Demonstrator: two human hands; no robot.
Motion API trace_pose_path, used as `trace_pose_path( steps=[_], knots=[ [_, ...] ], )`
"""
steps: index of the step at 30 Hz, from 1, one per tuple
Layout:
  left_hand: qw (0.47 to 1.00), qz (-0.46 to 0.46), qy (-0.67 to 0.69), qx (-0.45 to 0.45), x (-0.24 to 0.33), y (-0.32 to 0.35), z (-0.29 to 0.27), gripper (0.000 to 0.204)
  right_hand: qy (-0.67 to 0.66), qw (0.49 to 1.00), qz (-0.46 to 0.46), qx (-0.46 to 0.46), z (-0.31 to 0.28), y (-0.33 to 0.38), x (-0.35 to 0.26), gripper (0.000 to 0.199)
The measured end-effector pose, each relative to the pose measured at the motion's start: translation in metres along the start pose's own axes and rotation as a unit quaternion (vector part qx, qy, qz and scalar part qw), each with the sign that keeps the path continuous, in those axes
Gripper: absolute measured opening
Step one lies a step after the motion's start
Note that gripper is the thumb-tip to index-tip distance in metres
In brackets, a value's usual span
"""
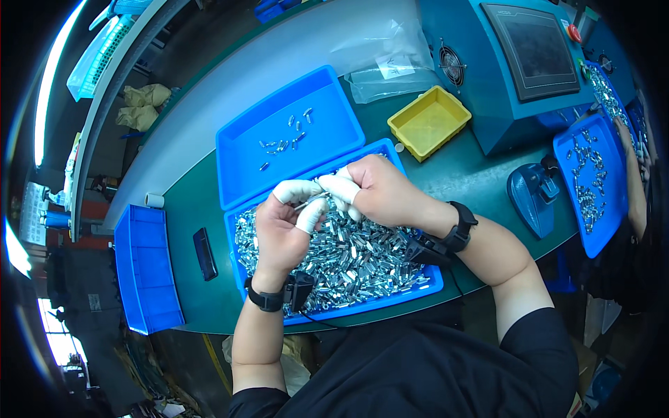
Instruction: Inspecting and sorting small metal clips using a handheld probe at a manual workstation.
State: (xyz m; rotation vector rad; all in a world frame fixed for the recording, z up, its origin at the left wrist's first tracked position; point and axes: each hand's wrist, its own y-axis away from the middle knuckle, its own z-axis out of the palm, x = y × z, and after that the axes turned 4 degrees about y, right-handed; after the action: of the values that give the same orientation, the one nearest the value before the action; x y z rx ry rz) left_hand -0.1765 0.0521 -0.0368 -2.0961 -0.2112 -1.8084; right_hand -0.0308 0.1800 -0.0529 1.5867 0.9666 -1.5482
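My left hand (284, 223) and my right hand (376, 191) meet over a blue tray (437, 280) heaped with small shiny metal cylinders (359, 258). White wraps cover the thumb and fingertips of both. A thin metal piece (304, 205) is pinched between my left thumb and forefinger, pointing toward my right fingers. Those right fingers are pressed together at its far end; what they grip is mostly hidden. Beyond my hands, a second blue tray (244, 150) holds several loose cylinders (282, 145).
A yellow bin (428, 125) stands past my right hand, beside a teal machine with a screen (533, 52). Rightward are a blue bench device (531, 195), another parts tray (613, 181) and another person's arm (635, 188). On the left lie a phone (205, 253) and a blue bin (146, 272).
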Motion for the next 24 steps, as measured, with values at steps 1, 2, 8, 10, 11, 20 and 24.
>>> trace_pose_path(
  steps=[1,2,8,10,11,20,24],
  knots=[
    [1.0,0.0,0.001,0.0,-0.001,-0.002,-0.003,0.009,0.0,1.0,0.001,0.001,0.0,0.001,0.003,0.031],
    [0.999,-0.037,0.021,0.006,-0.002,-0.004,-0.008,0.01,0.063,0.996,-0.041,0.044,-0.001,0.002,0.006,0.031],
    [0.985,-0.062,-0.081,0.139,-0.033,-0.032,-0.052,0.016,0.04,0.978,-0.1,0.179,-0.015,0.004,0.0,0.03],
    [0.98,-0.048,-0.154,0.117,-0.045,-0.028,-0.057,0.017,0.05,0.979,-0.095,0.174,-0.012,0.005,-0.002,0.031],
    [0.969,-0.033,-0.226,0.093,-0.05,-0.026,-0.058,0.018,0.06,0.979,-0.09,0.17,-0.01,0.006,-0.003,0.032],
    [0.88,-0.068,-0.449,-0.137,-0.049,-0.015,-0.044,0.035,0.139,0.97,-0.126,0.156,-0.008,0.0,0.005,0.035],
    [0.881,-0.089,-0.442,-0.147,-0.035,-0.014,-0.042,0.033,0.12,0.972,-0.129,0.158,-0.009,0.001,0.002,0.035]
  ],
)
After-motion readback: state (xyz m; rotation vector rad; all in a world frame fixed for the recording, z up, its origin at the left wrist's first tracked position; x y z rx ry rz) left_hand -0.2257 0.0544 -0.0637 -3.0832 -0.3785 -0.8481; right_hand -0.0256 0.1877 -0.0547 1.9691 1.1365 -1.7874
